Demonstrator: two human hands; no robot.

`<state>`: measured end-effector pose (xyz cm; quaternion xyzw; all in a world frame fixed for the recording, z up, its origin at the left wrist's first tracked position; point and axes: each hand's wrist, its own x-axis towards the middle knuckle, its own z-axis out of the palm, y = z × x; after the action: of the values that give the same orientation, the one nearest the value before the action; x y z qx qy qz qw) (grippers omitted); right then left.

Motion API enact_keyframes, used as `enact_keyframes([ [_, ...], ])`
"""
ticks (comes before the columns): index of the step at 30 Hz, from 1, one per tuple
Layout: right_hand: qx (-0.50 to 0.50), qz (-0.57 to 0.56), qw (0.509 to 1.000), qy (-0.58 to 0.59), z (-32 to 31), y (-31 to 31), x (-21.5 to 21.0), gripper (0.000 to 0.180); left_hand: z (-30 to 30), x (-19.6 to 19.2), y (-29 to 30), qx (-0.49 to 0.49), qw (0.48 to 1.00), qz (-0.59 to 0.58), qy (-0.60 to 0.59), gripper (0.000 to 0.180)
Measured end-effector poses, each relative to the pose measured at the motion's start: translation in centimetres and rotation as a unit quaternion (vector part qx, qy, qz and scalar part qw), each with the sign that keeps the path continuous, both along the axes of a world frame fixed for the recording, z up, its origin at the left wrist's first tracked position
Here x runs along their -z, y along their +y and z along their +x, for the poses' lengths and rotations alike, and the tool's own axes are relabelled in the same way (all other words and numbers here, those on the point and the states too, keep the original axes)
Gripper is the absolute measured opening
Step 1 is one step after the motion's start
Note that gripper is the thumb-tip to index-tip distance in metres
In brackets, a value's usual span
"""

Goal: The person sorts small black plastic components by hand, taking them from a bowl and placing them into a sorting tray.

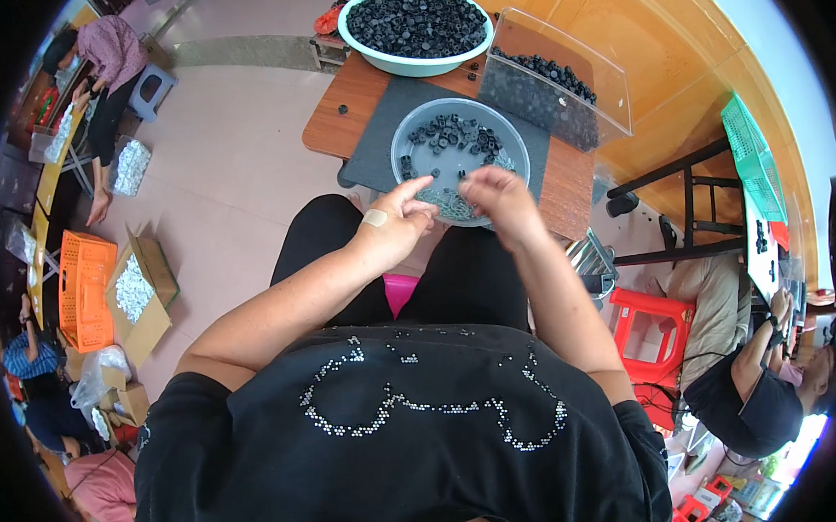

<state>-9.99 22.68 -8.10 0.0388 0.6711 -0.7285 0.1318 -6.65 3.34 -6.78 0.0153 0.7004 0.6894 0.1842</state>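
Observation:
Over the near rim of a round grey basin (398, 151) both my hands are held close together. My left hand (400, 217), with a beige plaster on its back, has its fingers partly curled and the index finger pointing toward the basin. Whatever it may hold is hidden. The fingers of my right hand (500, 198) are pinched together at the basin's right side; I cannot make out what is between them. Inside the basin lie several small round black plastic parts (452, 131) and, nearest me, a heap of small pale greenish pieces (448, 203).
A pale green basin (350, 38) heaped with black parts and a clear plastic bin (606, 112) stand on the wooden table (330, 126). A red stool (655, 322) is at right. Orange crate (88, 309) and cardboard box (149, 339) sit on the left floor. Other people work at both sides.

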Motion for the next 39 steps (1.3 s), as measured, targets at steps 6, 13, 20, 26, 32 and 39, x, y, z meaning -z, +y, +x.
enact_keyframes([
  [6, 0.281, -0.001, 0.945, 0.166, -9.8, 4.2, -6.6, 0.035, -0.5, 0.9, -1.0, 0.056, 0.993, 0.041, -0.093, 0.039],
  [13, -0.031, 0.463, 0.812, 0.352, -10.4, 1.8, 1.1, 0.016, -1.4, 2.7, -2.5, 0.037, 0.991, 0.059, -0.117, 0.036],
  [20, -0.077, 0.571, 0.751, 0.322, -9.5, 0.3, 3.6, 0.012, -1.7, 3.1, -2.9, 0.024, 0.99, 0.063, -0.125, 0.034],
  [26, -0.079, 0.563, 0.757, 0.323, -8.1, 0.6, 4.1, 0.006, -2.6, 3.5, -2.4, 0.003, 0.987, 0.085, -0.136, 0.031],
  [32, -0.08, 0.519, 0.765, 0.374, -6.6, -0.2, 3.5, 0.007, -3.0, 3.6, -2.4, 0.006, 0.99, 0.069, -0.126, 0.03],
  [39, -0.143, 0.476, 0.782, 0.376, -4.9, -2.6, 3.2, 0.014, -2.8, 3.9, -3.1, 0.001, 0.991, 0.049, -0.126, 0.029],
])
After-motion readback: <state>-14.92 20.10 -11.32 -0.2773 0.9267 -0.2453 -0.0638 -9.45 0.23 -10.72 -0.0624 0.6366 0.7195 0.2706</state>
